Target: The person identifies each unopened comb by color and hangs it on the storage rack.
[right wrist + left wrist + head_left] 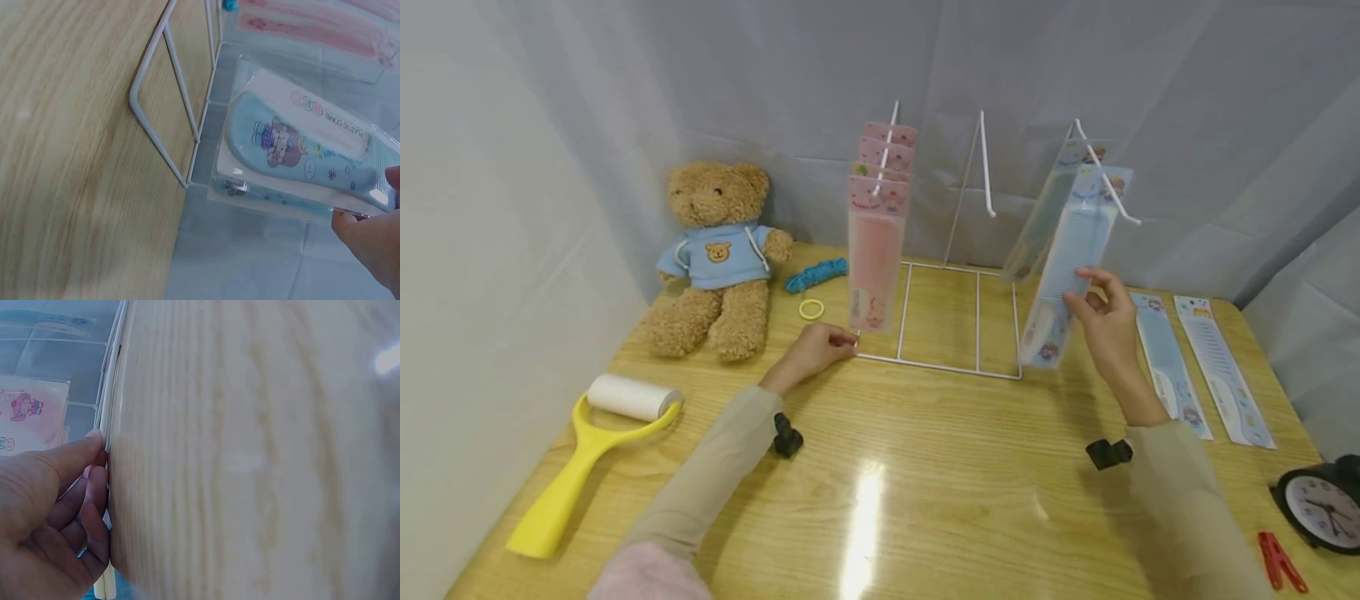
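Note:
My right hand (1108,329) pinches the lower part of a light blue packaged comb (1071,267) by its edge. The pack hangs tilted from the right hook of a white wire rack (940,365), with another blue comb pack (1043,225) behind it. "PLASTIC COMB" is printed on the held pack (294,137) in the right wrist view. My left hand (816,350) grips the rack's base wire at the front left corner, thumb and fingertips on the wire in the left wrist view. Several pink comb packs (874,258) hang on the left hook. No pack hangs on the middle hook (987,167).
Two comb packs, one blue (1172,367) and one pale (1225,375), lie at right. A black clock (1322,508) and red clip (1277,562) are front right. Leftward are a teddy bear (718,258), blue cord (816,275), yellow ring (811,310) and yellow-handled roller (580,458).

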The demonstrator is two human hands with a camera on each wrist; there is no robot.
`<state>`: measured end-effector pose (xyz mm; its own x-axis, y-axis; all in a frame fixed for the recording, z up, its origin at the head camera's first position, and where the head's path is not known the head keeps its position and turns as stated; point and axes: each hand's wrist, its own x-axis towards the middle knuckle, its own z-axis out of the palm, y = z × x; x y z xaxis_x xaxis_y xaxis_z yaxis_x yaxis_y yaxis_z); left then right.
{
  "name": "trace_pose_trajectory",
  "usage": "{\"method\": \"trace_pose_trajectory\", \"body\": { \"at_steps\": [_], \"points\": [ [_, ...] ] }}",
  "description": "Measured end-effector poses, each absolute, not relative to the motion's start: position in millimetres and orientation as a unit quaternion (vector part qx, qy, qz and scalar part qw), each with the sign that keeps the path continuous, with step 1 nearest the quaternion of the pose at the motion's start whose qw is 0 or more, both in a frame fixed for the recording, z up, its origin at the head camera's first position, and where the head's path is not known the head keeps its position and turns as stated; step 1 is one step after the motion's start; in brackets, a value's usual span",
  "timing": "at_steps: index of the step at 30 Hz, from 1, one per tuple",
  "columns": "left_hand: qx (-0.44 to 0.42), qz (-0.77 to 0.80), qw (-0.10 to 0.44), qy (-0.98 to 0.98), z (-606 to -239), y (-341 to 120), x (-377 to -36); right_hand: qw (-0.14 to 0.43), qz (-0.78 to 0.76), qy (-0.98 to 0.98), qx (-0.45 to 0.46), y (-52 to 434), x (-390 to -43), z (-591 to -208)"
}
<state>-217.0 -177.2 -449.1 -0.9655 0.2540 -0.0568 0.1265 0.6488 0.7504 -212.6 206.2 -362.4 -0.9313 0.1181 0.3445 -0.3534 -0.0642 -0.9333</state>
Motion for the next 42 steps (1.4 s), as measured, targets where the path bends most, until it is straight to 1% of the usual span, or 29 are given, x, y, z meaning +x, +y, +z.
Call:
{"method": "trace_pose_trajectory", "body": {
  "at_steps": [9, 15, 17, 24, 32, 42],
  "points": [
    [0.099, 0.409, 0.087, 0.903, -449, -178, -217, 0.156, 0.718, -0.672, 0.093, 203, -234, -359],
    [0.102, 0.414, 0.091, 0.900, -450, -178, -216, 0.169, 0.711, -0.675, 0.099, 205, -243, -365],
    [0.102, 0.414, 0.091, 0.900, -450, -178, -216, 0.165, 0.721, -0.665, 0.105, 206, -245, -368],
    [0.109, 0.411, 0.089, 0.901, -450, -178, -217, 0.119, 0.737, -0.655, 0.118, 213, -248, -378],
    [0.103, 0.408, 0.091, 0.902, -450, -178, -216, 0.064, 0.704, -0.702, 0.090, 223, -251, -388],
    [0.105, 0.412, 0.088, 0.901, -450, -178, -216, 0.063, 0.698, -0.707, 0.092, 233, -250, -399]
  ]
}}
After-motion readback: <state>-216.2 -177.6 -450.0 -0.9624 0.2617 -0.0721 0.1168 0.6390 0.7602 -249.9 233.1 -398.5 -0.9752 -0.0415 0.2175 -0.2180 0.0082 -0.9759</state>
